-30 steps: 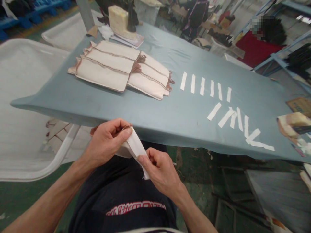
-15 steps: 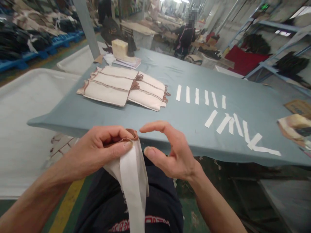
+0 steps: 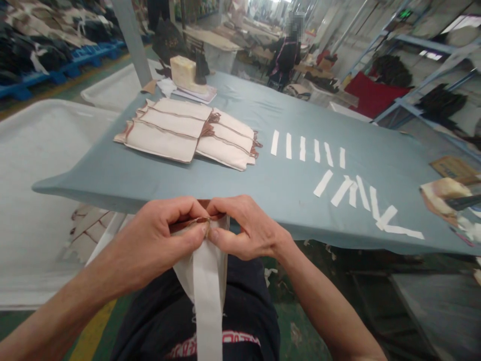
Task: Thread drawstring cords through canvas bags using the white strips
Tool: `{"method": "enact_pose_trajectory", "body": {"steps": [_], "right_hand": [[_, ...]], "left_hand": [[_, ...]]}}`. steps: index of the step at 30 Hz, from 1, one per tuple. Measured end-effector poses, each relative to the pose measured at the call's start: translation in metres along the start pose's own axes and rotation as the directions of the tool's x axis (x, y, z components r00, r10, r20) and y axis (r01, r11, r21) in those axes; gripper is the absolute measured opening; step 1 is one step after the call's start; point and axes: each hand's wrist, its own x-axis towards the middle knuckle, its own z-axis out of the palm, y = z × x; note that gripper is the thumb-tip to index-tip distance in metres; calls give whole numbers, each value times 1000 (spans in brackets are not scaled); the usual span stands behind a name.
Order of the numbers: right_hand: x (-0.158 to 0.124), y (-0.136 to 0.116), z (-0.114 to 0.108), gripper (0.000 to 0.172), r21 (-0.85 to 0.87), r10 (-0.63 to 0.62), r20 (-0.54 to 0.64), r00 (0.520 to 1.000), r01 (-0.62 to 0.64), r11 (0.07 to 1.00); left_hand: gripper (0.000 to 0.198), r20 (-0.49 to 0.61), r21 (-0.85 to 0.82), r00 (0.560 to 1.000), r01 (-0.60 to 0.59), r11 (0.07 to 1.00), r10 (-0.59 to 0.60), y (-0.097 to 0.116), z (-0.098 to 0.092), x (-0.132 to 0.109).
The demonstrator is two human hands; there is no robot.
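My left hand (image 3: pixel 169 233) pinches the upper edge of a cream fabric piece (image 3: pixel 183 268) with brown trim. Beside it, my right hand (image 3: pixel 244 228) is closed on the same edge, both thumb tips almost meeting. A wide white strip (image 3: pixel 208 301) hangs from under the thumbs down over my dark clothing. The fingers hide how the strip and the fabric join. Beyond my hands, cream fabric panels (image 3: pixel 165 133) with brown seams lie in overlapping stacks on the blue-green table (image 3: pixel 263 195).
Several short white strips (image 3: pixel 302 149) lie spread on the table's right half, some overlapping. A yellowish block (image 3: pixel 183 72) stands at the far left corner, another (image 3: pixel 453 188) at the right. White bins (image 3: pixel 48 150) flank the left side. A person (image 3: pixel 283 57) is in the background.
My right hand has come in from the right, closing its thumb and fingers on the fabric edge beside my left hand. The view has shifted slightly.
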Motion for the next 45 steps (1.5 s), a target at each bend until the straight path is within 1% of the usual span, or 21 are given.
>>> {"method": "enact_pose_trajectory", "body": {"steps": [2,4,6,8,9,11,14,18,21,23,26,28,30,34,37,39,42,45], "right_hand": [[1,1,-1,25,14,20,10,1000,-20,1000],[2,3,0,26,29,29,25,999,-30,999],[2,5,1,22,42,35,37,999,-37,998],[2,6,3,18,51,43,43,998,-45,998],[1,6,3,16,53,47,44,998,-49,997],[0,5,3,15,47,45,48,998,-47,998],[0,3,3,12,-9,22,42,999,-21,1000],[-1,-2,6,8,-195,5,14,1000,-3,981],[-4,-3,11,5,-302,32,-10,999,-33,953],[-6,-2,13,4,-312,52,-19,998,-55,949],[-9,1,11,11,-199,69,-12,998,-70,977],[-9,0,8,12,-106,97,1,995,-96,990],[-7,-2,5,10,-60,140,9,990,-139,988],[-3,-10,4,11,-10,206,23,978,-205,979],[-3,-12,5,15,60,216,26,976,-217,974],[-4,-11,5,17,149,207,36,978,-210,966],[-3,-8,5,20,341,204,82,976,-220,914],[-2,-5,4,21,511,229,148,962,-273,815]], "left_hand": [[25,24,-2,1000,5,1000,-5,-3,0,1],[27,45,-25,999,22,999,-21,-8,-2,1],[29,81,-68,996,53,996,-48,-13,-5,2],[30,151,-131,986,93,987,-73,-16,-8,2],[31,185,-157,980,108,982,-78,-16,-10,2],[33,217,-168,973,114,979,-76,-15,-12,2],[33,208,-115,976,97,989,-72,-11,-14,1],[32,165,-105,984,85,991,-67,-8,-13,-1],[31,120,-52,991,68,996,-62,-9,-11,-2],[29,103,-47,993,59,997,-53,-11,-9,-1],[26,116,-88,993,46,995,-35,-13,-7,1],[24,129,-113,991,39,993,-24,-14,-6,2],[24,128,-127,991,42,991,-26,-13,-5,4],[25,112,-119,992,78,990,-64,-9,-3,6],[24,115,-136,991,91,987,-75,-7,-2,5],[25,119,-163,990,93,982,-74,-8,-1,5],[24,84,-158,996,49,986,-36,-14,0,4],[16,32,-92,997,-73,993,76,-25,1,3]]}}
